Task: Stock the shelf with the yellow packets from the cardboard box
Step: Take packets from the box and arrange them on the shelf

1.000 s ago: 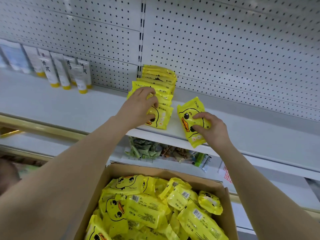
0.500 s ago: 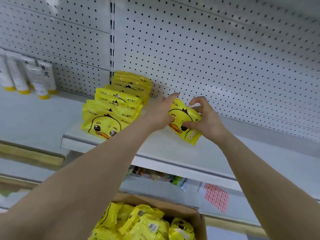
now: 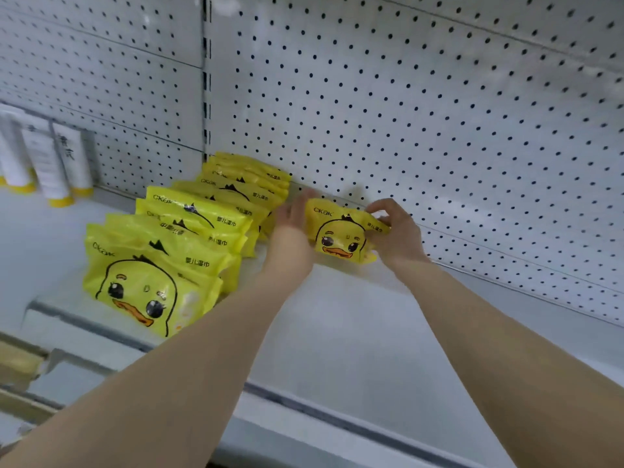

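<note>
The packet [image 3: 341, 236] stands at the back of the shelf [image 3: 337, 332], by the holey wall [image 3: 439, 130]. My right hand [image 3: 395, 236] pinches its top corner with curled fingers. My left hand [image 3: 292, 231] presses flat on its other side, fingers straight. If I let go too soon, I think it could flop forward. The row [image 3: 189, 238] sits just left and may get bumped. White tubes [image 3: 44, 163] stand far left.

Packets [image 3: 341, 236]: yellow, black-outlined duck face, orange bill. Shelf [image 3: 337, 332]: pale grey. Back panel [image 3: 405, 113]: white, black dot grid. Tubes [image 3: 50, 163]: white, yellow caps.
</note>
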Tool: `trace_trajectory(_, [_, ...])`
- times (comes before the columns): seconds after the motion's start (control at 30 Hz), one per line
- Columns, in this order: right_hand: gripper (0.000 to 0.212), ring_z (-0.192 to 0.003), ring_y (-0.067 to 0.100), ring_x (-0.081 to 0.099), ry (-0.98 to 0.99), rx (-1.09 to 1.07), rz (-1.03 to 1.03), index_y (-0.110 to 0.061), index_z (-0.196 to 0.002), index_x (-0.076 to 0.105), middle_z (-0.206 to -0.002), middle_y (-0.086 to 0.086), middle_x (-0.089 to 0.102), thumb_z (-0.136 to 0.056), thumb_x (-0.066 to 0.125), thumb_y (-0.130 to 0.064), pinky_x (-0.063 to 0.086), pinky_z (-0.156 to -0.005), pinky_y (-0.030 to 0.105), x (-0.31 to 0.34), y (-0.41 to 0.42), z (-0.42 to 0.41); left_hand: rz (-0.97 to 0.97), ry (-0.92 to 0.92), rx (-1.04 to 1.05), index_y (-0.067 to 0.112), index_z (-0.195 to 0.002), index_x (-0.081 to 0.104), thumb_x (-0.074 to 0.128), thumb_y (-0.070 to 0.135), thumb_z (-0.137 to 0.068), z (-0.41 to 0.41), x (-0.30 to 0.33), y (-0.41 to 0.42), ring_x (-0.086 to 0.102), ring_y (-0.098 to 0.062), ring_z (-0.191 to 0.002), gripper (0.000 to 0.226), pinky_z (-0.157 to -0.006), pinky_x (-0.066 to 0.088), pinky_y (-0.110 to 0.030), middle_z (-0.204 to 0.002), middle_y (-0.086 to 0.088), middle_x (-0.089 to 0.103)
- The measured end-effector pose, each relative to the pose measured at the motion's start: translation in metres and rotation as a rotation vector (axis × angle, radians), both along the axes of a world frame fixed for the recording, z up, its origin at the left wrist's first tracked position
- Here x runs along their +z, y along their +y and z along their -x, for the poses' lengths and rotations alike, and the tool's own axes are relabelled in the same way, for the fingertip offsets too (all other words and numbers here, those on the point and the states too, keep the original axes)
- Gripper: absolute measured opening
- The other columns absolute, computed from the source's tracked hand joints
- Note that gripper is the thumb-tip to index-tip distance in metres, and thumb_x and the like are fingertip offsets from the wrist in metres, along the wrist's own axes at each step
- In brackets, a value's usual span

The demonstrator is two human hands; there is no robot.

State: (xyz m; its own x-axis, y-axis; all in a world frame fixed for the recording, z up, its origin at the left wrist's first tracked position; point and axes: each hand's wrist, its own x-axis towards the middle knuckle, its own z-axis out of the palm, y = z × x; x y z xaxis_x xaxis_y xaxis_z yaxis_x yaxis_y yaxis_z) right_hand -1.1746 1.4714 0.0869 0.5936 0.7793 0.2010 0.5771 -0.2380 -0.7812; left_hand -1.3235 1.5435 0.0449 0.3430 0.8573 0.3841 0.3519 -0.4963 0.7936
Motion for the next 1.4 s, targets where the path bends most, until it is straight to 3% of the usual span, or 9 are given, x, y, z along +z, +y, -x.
trace_trajectory(0.07, [0.035,-0.081,0.024,0.064,-0.011,0.007,-0.028,-0.031,-0.092,0.060,-0.087,-0.005,0.066,-0.078,0.055,0.000,0.049,-0.059,0.028,-0.001,0.020,-0.007,-0.074,0.010,0.058,0.028,-0.139,0.037,0.059,-0.016,-0.072,-0.006,-0.007,0.005,0.039,-0.010,-0.103,0.083,-0.075,0.030,-0.008,-0.134,-0.006,0.033])
trace_trajectory(0.2, [0.034,-0.084,0.021,0.065,0.023,-0.039,-0.081,-0.032,-0.087,0.060,-0.082,-0.013,0.066,-0.074,0.057,-0.001,0.057,-0.070,0.037,-0.007,0.051,-0.016,-0.170,0.150,0.086,0.018,-0.139,0.043,0.055,-0.010,-0.074,-0.018,-0.028,0.015,0.046,-0.028,-0.118,0.071,-0.091,0.045,-0.032,-0.140,-0.011,0.030])
trace_trajectory(0.3, [0.035,-0.088,0.018,0.064,0.030,0.012,-0.104,-0.036,-0.088,0.062,-0.091,-0.015,0.067,-0.074,0.063,-0.004,0.054,-0.072,0.032,-0.013,0.062,-0.020,-0.133,0.289,0.049,0.018,-0.145,0.030,0.056,-0.003,-0.081,-0.026,-0.029,0.023,0.035,-0.026,-0.133,0.072,-0.103,0.039,-0.033,-0.150,-0.009,0.018])
trace_trajectory(0.4, [0.046,-0.089,0.017,0.062,-0.036,0.080,-0.091,-0.035,-0.102,0.064,-0.097,-0.014,0.065,-0.072,0.064,-0.001,0.051,-0.078,0.031,-0.023,0.064,-0.026,-0.076,0.422,0.043,0.016,-0.149,0.018,0.054,0.004,-0.087,-0.030,-0.027,0.032,0.018,-0.023,-0.143,0.073,-0.111,0.031,-0.034,-0.157,-0.007,0.005])
trace_trajectory(0.73, [0.055,-0.089,0.013,0.052,-0.381,0.126,-0.097,-0.025,-0.123,0.056,-0.126,-0.004,0.047,-0.077,0.064,0.005,0.040,-0.079,0.023,-0.037,0.062,-0.029,-0.082,0.486,0.097,0.016,-0.149,0.017,0.052,0.005,-0.088,-0.037,-0.026,0.033,0.024,-0.027,-0.138,0.071,-0.109,0.024,-0.030,-0.157,-0.007,0.008])
trace_trajectory(0.9, [0.067,-0.114,0.020,0.044,-0.534,0.045,-0.057,-0.032,-0.132,0.048,-0.135,-0.002,0.037,-0.078,0.065,0.003,0.042,-0.088,0.029,-0.037,0.044,-0.028,-0.062,0.530,0.087,0.014,-0.152,0.011,0.051,0.009,-0.093,-0.032,-0.018,0.018,0.017,-0.028,-0.142,0.071,-0.109,0.021,-0.026,-0.158,-0.010,0.006])
trace_trajectory(1.1, [0.056,-0.119,0.018,0.040,-0.474,0.050,-0.023,-0.031,-0.130,0.052,-0.129,-0.002,0.041,-0.084,0.060,0.001,0.036,-0.089,0.025,-0.027,0.000,-0.009,-0.076,0.458,0.023,0.016,-0.150,0.025,0.054,0.009,-0.092,-0.011,0.001,-0.022,0.025,-0.031,-0.140,0.064,-0.103,0.033,-0.032,-0.157,-0.014,0.010])
trace_trajectory(1.3, [0.056,-0.113,0.026,0.049,-0.502,0.111,-0.099,-0.024,-0.126,0.058,-0.122,0.006,0.050,-0.080,0.058,0.007,0.042,-0.093,0.033,-0.021,-0.061,0.032,-0.122,0.351,-0.033,0.015,-0.146,0.035,0.057,0.011,-0.091,0.024,0.021,-0.077,0.036,-0.028,-0.134,0.060,-0.104,0.031,-0.032,-0.148,-0.014,0.033])
trace_trajectory(1.4, [0.055,-0.115,0.024,0.049,-0.490,0.129,-0.103,-0.023,-0.128,0.057,-0.123,0.005,0.051,-0.081,0.059,0.005,0.038,-0.095,0.027,-0.021,-0.096,0.056,-0.135,0.298,-0.068,0.015,-0.144,0.040,0.060,0.011,-0.090,0.049,0.031,-0.107,0.043,-0.027,-0.128,0.057,-0.100,0.033,-0.031,-0.143,-0.011,0.041])
